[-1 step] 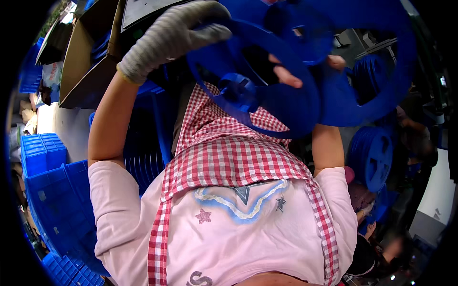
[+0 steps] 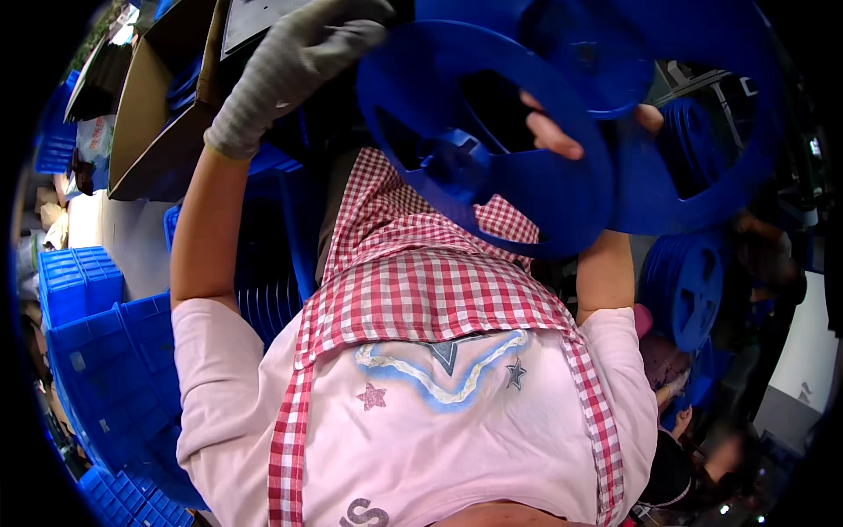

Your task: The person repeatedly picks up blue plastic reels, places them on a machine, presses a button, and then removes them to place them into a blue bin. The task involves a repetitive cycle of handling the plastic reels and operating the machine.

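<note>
Two blue plastic spool flanges with large cut-outs are held up in front of me. The smaller disc (image 2: 544, 193), with a hub, is nearer; the larger disc (image 2: 738, 189) lies behind it to the right. Fingers of my bare right hand (image 2: 558, 132) curl through a cut-out and grip the smaller disc; whether they also grip the larger one, I cannot tell. At upper left, my left hand (image 2: 307, 66) in a grey striped knit glove is just off the smaller disc's rim, thumb and fingers apart, holding nothing.
An open cardboard box (image 2: 162, 132) stands at upper left. Blue crates (image 2: 114, 369) are stacked on my left, beside a row of thin blue discs (image 2: 268, 312). More stacked blue spools (image 2: 685, 285) stand at right, and another person's arm (image 2: 676, 395) shows at lower right.
My gloved left hand has moved left, away from the smaller disc's rim. Both discs and my right hand's fingers have shifted slightly right.
</note>
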Tool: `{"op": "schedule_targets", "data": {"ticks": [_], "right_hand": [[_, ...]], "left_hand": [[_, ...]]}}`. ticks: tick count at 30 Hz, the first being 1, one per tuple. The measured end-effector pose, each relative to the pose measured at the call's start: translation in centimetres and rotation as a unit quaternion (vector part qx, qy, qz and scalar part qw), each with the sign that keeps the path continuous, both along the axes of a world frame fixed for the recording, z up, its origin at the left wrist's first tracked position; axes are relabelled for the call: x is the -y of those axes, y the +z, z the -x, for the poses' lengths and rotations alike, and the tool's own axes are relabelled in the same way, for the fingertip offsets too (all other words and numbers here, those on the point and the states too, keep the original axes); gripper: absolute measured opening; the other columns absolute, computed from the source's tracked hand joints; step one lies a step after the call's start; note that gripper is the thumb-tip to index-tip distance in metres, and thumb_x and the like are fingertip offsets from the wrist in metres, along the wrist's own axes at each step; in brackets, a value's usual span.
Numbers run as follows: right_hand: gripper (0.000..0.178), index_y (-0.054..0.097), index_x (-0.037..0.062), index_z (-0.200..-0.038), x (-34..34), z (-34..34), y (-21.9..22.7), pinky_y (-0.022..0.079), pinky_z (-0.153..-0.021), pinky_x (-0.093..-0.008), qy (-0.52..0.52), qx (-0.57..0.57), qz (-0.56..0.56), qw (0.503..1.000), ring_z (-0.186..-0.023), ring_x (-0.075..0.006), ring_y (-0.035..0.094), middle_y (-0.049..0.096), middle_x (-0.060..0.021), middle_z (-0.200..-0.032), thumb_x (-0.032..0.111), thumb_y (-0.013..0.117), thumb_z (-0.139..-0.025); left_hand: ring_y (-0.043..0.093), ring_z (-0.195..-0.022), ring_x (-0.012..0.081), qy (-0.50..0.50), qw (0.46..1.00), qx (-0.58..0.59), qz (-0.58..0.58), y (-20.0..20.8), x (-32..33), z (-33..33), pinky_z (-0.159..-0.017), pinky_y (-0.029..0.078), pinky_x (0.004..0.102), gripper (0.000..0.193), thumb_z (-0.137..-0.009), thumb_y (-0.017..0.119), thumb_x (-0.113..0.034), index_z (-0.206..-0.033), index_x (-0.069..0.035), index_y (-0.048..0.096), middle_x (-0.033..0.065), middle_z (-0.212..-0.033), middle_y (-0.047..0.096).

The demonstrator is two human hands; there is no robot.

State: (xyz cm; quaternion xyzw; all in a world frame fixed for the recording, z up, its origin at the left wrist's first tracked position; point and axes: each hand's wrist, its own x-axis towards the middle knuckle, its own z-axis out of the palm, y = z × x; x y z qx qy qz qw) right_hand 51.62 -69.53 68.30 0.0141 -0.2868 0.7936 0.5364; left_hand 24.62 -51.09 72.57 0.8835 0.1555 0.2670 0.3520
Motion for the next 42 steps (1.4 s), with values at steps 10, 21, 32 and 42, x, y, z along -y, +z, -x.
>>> {"op": "schedule_targets", "data": {"ticks": [10,21,32,42], "right_hand": [[0.037,0.051,-0.0017,-0.108,-0.8,-4.9,1.8,0.049,-0.066,-0.0247,-0.002,-0.025,-0.254,0.967,-0.068,-0.0126,0.060,0.050,-0.0079,-0.102,0.027,0.063,-0.089],[0.085,0.032,-0.0068,-0.131,2.9,-7.5,-1.1,0.054,-0.069,-0.0294,-0.095,-0.004,-0.071,0.993,-0.095,-0.0213,0.055,0.048,-0.0174,-0.112,0.050,0.068,-0.079],[0.060,0.044,-0.0019,-0.128,5.1,-3.7,-3.7,0.052,-0.082,-0.0346,-0.503,0.206,0.084,0.835,-0.090,-0.0228,0.062,0.059,-0.0157,-0.103,0.042,0.051,-0.087],[0.066,0.036,0.0173,-0.145,0.7,4.6,-2.5,0.043,-0.067,-0.0252,-0.542,0.435,0.097,0.712,-0.069,-0.0090,0.049,0.050,-0.0008,-0.081,0.036,0.052,-0.083]], "left_hand": [[0.062,-0.105,0.0264,-0.217,0.672,0.077,0.704,-15.8,7.6,-1.4,-0.097,0.048,0.0417,0.061,-0.094,0.047,-0.054,-0.120,0.000,0.057,0.0181,-0.117,0.062],[0.057,-0.091,0.0160,-0.225,0.658,0.049,0.717,-15.5,12.1,-1.8,-0.088,0.048,0.0327,0.053,-0.091,0.053,-0.036,-0.133,-0.006,0.043,0.0095,-0.103,0.058],[0.052,-0.077,0.0057,0.079,0.915,0.130,0.375,-6.0,10.9,-6.1,-0.080,0.047,0.0237,0.066,-0.088,0.059,-0.018,-0.146,-0.013,0.030,0.0008,-0.088,0.054],[0.059,-0.083,0.0090,-0.041,0.874,0.230,0.426,-7.7,10.4,-9.9,-0.075,0.053,0.0250,0.070,-0.096,0.055,-0.025,-0.151,-0.017,0.014,0.0018,-0.095,0.058]]}}
